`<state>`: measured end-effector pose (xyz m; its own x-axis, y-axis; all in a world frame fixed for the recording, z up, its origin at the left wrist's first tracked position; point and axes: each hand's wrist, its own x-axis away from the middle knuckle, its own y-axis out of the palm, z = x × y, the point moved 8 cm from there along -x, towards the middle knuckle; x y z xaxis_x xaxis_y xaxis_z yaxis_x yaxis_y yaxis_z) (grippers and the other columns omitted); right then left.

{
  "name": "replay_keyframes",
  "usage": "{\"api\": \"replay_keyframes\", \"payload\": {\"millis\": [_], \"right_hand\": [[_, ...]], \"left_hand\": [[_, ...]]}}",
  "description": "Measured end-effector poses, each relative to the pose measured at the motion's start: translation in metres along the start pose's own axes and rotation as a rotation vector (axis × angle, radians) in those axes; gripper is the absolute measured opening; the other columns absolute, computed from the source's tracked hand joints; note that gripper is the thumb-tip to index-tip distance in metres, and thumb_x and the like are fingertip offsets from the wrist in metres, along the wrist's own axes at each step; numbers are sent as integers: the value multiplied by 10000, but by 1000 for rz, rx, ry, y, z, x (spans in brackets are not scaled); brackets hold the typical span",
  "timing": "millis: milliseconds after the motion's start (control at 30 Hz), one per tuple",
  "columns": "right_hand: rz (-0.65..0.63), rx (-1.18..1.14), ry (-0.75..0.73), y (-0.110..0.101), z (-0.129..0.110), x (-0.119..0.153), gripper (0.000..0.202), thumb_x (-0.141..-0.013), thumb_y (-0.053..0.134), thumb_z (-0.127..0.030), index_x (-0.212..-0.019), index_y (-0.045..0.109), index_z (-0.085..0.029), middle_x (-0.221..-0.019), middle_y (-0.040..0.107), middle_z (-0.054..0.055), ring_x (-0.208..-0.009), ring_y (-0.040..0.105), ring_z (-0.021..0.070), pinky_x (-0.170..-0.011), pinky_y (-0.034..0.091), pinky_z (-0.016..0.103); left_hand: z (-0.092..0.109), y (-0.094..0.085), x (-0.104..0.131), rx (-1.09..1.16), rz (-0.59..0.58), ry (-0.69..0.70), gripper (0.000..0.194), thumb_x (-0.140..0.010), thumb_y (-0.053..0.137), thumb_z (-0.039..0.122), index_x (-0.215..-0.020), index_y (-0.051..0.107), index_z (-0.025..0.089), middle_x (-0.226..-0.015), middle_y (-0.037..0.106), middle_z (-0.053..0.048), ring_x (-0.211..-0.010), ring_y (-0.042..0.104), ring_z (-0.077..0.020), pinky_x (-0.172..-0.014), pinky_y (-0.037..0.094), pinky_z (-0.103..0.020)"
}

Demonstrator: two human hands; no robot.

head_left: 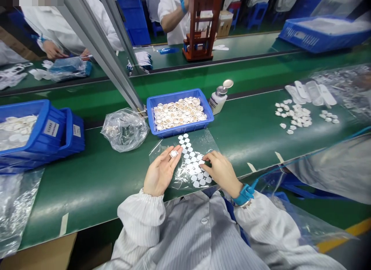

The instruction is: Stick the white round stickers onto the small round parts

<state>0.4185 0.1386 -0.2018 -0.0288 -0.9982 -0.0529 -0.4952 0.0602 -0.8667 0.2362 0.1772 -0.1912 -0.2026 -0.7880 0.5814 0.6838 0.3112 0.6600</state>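
My left hand (160,172) is turned palm up and holds a small round white piece with a ringed face (174,154) at its fingers. To its right, my right hand (222,171) has thumb and forefinger closing on the edge of a flat white disc (201,162). Several more white discs (196,183) lie in loose rows on a clear plastic sheet or bag (213,140) beneath both hands. Just beyond the sheet stands a blue tray (179,132) full of round pieces (178,113) like the one in my left hand.
A white bottle with a metal lid (218,101) stands right of the tray; a crumpled clear bag (124,129) lies left. Blue bins (52,127) sit far left. Small white parts (300,115) lie on the green bench (246,134) at right. Other people work beyond the metal post (101,49).
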Motion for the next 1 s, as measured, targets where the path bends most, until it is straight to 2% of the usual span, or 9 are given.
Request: {"api": "replay_keyframes", "payload": {"millis": [167, 333, 567, 700, 767, 833, 900, 1000], "right_hand": [[-22, -6, 18, 6, 2, -5, 71, -848, 644, -236, -864, 605, -179, -881, 639, 52, -856, 601, 223, -729, 417, 334], [-17, -74, 27, 7, 5, -5, 65, -837, 642, -223, -853, 587, -193, -845, 654, 19, -792, 610, 185, -718, 405, 312], [36, -227, -49, 1, 9, -2, 127, -842, 682, -270, -777, 599, -201, -781, 654, -3, -766, 599, 167, -729, 421, 313], [123, -365, -102, -14, 8, 5, 198, -872, 659, -298, -724, 589, -186, -714, 645, -7, -682, 607, 139, -658, 481, 280], [197, -428, -122, -26, 1, 10, 163, -887, 642, -306, -796, 612, -174, -719, 650, 5, -639, 609, 131, -597, 502, 264], [245, -476, -173, -37, -17, 15, 120, -892, 638, -287, -856, 639, -173, -760, 670, 18, -673, 630, 135, -614, 528, 268], [249, -508, -257, -44, -42, 19, 65, -898, 628, -238, -878, 672, -194, -826, 697, 25, -762, 655, 138, -688, 547, 277], [283, -420, -480, -52, -83, 25, 148, -908, 582, -142, -931, 705, -221, -878, 722, 25, -818, 659, 133, -721, 539, 271]], "left_hand": [[-16, -15, -16, 59, 17, -48, 392, -899, 482, 136, -1246, 534, -38, -1291, 608, -301, -1234, 576, -366, -993, 545, -398], [-28, -32, -26, 137, 53, -63, 431, -897, 487, 154, -1295, 516, -10, -1331, 585, -293, -1260, 556, -352, -988, 547, -404], [-29, -34, -26, 179, 47, -79, 461, -898, 499, 177, -1326, 495, 7, -1344, 574, -296, -1250, 564, -354, -974, 556, -418], [-28, -35, -26, 178, 53, -72, 470, -906, 491, 187, -1338, 480, 3, -1338, 579, -294, -1246, 573, -348, -966, 564, -412], [-28, -32, -23, 174, 46, -61, 486, -919, 482, 208, -1351, 462, -13, -1337, 584, -288, -1252, 569, -343, -978, 558, -402], [-30, -21, -17, 186, 12, -46, 513, -940, 465, 258, -1372, 441, -18, -1337, 589, -277, -1259, 566, -333, -994, 546, -391], [-31, -2, -9, 212, -67, -44, 549, -963, 437, 337, -1392, 426, -5, -1348, 588, -262, -1268, 563, -319, -1019, 527, -389], [-31, 29, 7, 231, -210, -44, 626, -977, 378, 466, -1394, 431, 1, -1378, 572, -245, -1291, 547, -306, -1064, 486, -393]]}}
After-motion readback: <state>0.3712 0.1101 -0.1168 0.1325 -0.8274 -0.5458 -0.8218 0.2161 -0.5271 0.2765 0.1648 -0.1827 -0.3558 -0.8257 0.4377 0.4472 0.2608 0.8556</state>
